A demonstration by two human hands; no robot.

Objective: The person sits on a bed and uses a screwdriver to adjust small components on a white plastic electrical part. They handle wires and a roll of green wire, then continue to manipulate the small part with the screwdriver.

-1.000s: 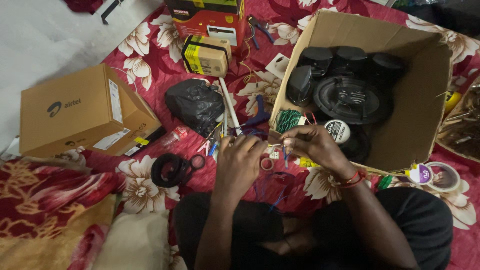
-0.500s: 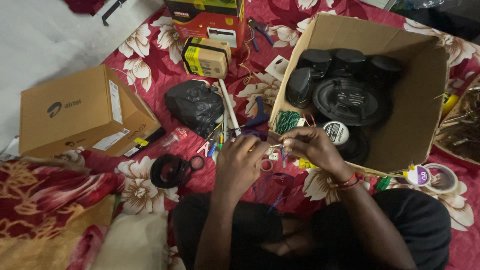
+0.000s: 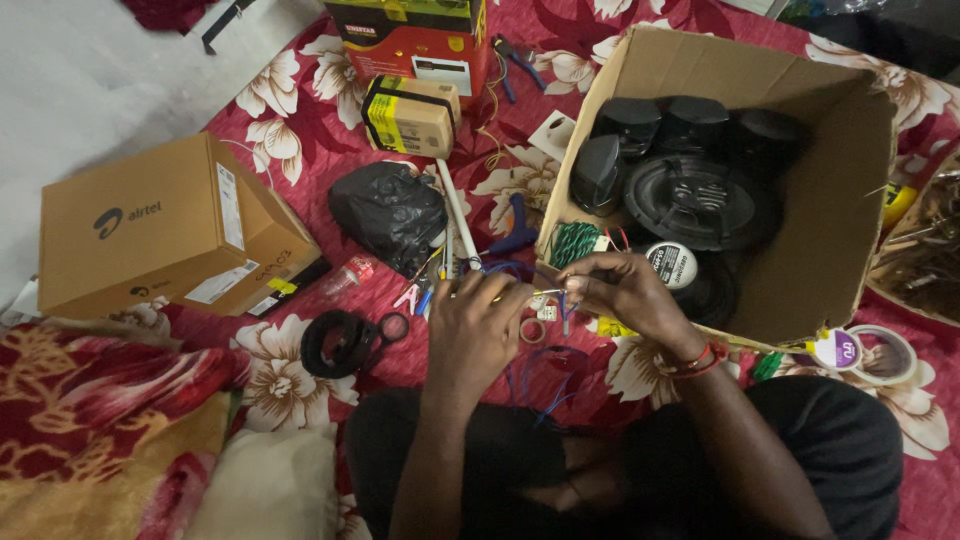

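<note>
I sit on a red cloth [image 3: 300, 110] printed with large cream flowers, spread flat over the floor beneath me. Past its upper left edge lies bare pale grey floor [image 3: 90, 70], smooth and unpatterned. At my lower left a bunched fabric [image 3: 90, 420] in red and gold rests against the cloth, and a cream cushion [image 3: 265, 490] lies just beside it. The light is soft and even, brightest on the grey floor, dimmer toward the far upper right corner. I can see no wall or window.
</note>
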